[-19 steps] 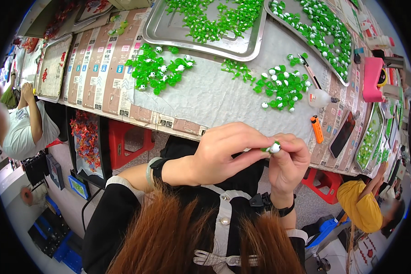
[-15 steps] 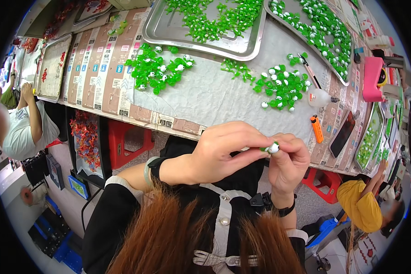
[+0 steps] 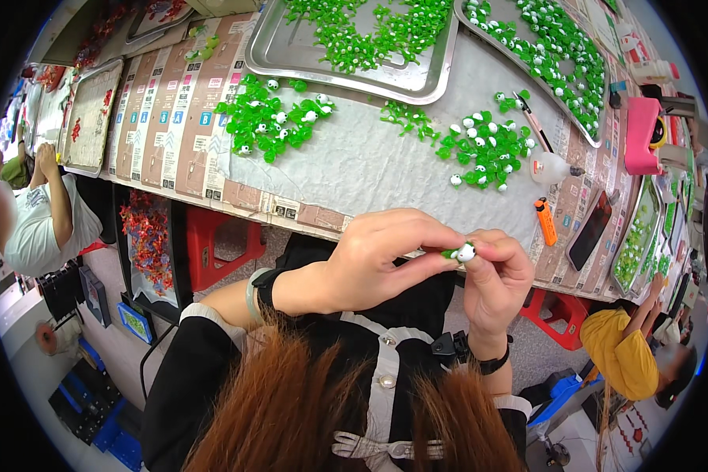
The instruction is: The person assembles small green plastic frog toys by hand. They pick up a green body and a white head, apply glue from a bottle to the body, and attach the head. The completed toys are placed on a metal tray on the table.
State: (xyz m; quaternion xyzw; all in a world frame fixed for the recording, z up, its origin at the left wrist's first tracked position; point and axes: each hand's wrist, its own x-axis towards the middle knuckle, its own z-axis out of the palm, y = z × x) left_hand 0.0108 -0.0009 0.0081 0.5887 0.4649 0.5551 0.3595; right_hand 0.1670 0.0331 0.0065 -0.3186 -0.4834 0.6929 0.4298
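Between my two hands, just off the front edge of the table, is a small green figure with a white head (image 3: pixel 465 252) and dark eye marks. My left hand (image 3: pixel 389 256) pinches its green part between thumb and fingers. On the other side my right hand (image 3: pixel 497 275) grips the white head with thumb and forefinger. Beyond my hands a loose pile of similar green-and-white pieces (image 3: pixel 484 153) lies on a pale sheet (image 3: pixel 354 157). To the left is a second pile (image 3: pixel 271 118), and smaller green parts (image 3: pixel 409 119) lie between the two.
A metal tray (image 3: pixel 271 59) of green parts stands at the back, another tray (image 3: pixel 562 63) to its right. An orange cutter (image 3: pixel 545 223), a phone (image 3: pixel 590 232), a small clear bottle (image 3: pixel 549 168) and a pen (image 3: pixel 533 122) lie right. Co-workers sit at both sides.
The small figure has turned slightly and shifted a little left and up between my fingers, showing more of its green part. Both hands keep their pinch.
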